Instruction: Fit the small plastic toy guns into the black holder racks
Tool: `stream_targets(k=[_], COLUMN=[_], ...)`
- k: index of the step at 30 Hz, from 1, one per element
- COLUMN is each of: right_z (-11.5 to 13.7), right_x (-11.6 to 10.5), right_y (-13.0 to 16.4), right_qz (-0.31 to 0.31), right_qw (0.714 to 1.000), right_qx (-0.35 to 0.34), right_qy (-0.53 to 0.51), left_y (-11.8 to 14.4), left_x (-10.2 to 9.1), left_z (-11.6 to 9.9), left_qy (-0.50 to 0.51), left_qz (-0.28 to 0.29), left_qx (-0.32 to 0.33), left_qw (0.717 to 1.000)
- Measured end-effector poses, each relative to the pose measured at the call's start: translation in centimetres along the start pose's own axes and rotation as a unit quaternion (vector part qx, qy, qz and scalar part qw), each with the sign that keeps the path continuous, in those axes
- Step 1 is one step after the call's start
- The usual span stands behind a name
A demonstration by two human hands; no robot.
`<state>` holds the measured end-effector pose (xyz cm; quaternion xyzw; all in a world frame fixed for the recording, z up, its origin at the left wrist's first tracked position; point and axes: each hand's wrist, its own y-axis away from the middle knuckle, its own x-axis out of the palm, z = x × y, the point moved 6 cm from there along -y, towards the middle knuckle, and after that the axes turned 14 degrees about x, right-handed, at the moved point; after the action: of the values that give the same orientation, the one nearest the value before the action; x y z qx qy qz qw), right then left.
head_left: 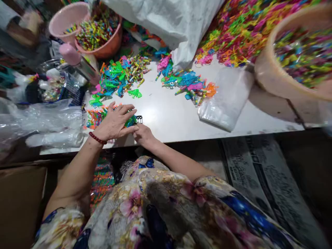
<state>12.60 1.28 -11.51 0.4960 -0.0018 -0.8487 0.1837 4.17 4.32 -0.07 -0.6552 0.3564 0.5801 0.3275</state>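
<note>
My left hand (116, 121), with a dark red bead bracelet (97, 138) at the wrist, lies with stretched fingers over a row of small coloured plastic toys (96, 117). They seem to be in a clear bag; black print (139, 119) shows at its right end. Against that end, my right hand (143, 134) is closed, its fingertips mostly hidden, apparently pinching the bag's edge. Just beyond my hands is a loose heap of green, blue and orange toy pieces (114, 77), beside small striped yellow pieces (136, 69). A single green piece (135, 93) lies nearer me.
A second heap of toys (190, 81) lies beside a stack of clear bags (225, 100). Large tubs (269, 55) and bowls (115, 43) of small pieces stand behind. A pink-capped bottle (85, 67) leans left, near crumpled plastic (57, 121). Another person's arm (26, 29) shows far left.
</note>
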Motion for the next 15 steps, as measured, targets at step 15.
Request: stream_targets(k=[15], right_z=[-1.3], right_x=[0.3], right_y=[-0.3], right_qz=[0.024], right_qw=[0.998], right_qx=[0.003], right_qy=[-0.063], left_y=[-0.5], left_x=[0.0], left_z=[-0.5], left_qy=[-0.043], left_qz=[0.062], left_qx=[-0.035], left_qw=[0.997])
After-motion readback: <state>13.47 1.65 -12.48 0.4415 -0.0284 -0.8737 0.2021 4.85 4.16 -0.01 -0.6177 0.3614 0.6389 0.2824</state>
